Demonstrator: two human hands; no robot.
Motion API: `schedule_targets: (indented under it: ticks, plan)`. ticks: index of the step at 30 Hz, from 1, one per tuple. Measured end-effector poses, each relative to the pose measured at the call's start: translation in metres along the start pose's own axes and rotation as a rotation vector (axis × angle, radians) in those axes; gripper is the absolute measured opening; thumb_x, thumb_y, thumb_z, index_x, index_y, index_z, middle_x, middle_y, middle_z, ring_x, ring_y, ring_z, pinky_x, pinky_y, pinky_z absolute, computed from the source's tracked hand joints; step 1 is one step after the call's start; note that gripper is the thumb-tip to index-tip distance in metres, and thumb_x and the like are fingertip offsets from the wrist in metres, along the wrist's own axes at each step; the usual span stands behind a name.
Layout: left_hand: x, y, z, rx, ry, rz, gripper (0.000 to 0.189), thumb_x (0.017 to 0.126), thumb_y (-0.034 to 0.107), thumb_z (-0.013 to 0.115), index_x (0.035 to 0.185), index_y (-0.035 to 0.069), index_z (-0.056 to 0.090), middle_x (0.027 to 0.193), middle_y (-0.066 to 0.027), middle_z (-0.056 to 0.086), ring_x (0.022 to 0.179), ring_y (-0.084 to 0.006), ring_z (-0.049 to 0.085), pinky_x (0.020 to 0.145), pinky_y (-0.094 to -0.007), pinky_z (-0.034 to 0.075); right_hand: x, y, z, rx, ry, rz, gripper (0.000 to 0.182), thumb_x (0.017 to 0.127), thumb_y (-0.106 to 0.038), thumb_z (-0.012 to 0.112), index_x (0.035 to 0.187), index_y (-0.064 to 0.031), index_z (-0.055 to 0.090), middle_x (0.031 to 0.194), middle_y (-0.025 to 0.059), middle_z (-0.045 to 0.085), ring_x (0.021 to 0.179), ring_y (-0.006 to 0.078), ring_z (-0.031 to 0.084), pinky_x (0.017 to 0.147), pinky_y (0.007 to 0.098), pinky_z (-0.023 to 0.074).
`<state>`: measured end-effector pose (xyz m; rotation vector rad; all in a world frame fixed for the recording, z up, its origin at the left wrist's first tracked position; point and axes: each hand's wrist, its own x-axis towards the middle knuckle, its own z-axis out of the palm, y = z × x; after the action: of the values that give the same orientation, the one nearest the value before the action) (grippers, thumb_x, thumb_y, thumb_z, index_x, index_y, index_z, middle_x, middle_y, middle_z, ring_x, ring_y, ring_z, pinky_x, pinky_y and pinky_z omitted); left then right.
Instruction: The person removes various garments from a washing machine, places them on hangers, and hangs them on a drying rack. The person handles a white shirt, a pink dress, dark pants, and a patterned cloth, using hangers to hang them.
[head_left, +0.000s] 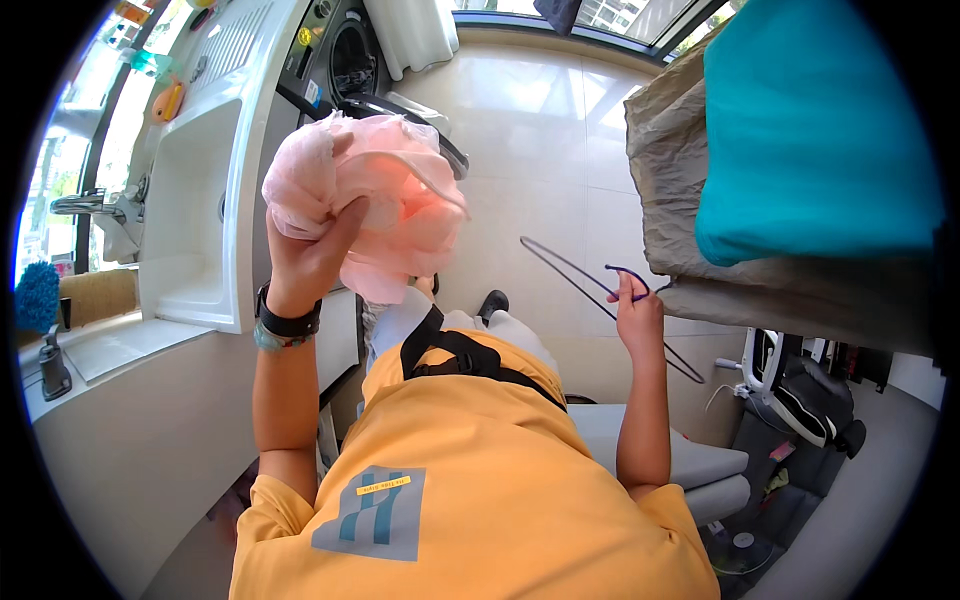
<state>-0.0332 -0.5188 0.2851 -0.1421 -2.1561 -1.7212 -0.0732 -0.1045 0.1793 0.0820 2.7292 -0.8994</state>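
Bunched in my left hand (319, 244) is a pale pink cloth item (405, 195), crumpled into a loose ball with thin ruffled layers. It is held up near the front of the washing machine, and my thumb presses into its near side. My right hand (637, 311) grips a thin dark clothes hanger (570, 271) close to its purple hook. The hanger's long frame slants across the view above the floor, with nothing hanging on it. My two hands are well apart.
A front-loading washing machine (330, 56) stands beyond my left hand, its round door (450, 150) swung out. On the left runs a white laundry sink (191, 225). Teal fabric (810, 142) and brownish-grey cloth (660, 172) hang at right, above a grey padded seat (675, 442).
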Motion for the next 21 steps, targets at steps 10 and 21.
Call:
schedule_targets:
  ticks: [10,21]
  plan:
    - [0.014,0.052,0.006,0.152,0.002,0.118,0.063,0.081,-0.008,0.066,0.139,-0.003,0.043,0.14,-0.0128,0.05,0.129,-0.0192,0.047,0.108,-0.0327,0.037,-0.003,-0.146,0.032,0.587,0.024,-0.611,0.08,0.065,-0.036,0.089,0.132,-0.0105,0.057,0.09,0.0039,0.048,0.074,0.0153,0.051,0.065,0.0281,0.0469]
    - [0.011,-0.064,-0.031,1.206,-0.162,-0.54,0.033,0.082,0.021,0.07,0.108,0.002,0.065,0.105,-0.0176,0.066,0.105,-0.0355,0.059,0.097,-0.0441,0.045,0.058,-0.202,-0.019,0.343,0.161,-0.763,0.023,0.076,-0.016,0.062,0.063,0.0022,0.057,0.063,0.0229,0.054,0.057,0.0383,0.055,0.055,0.042,0.0437]
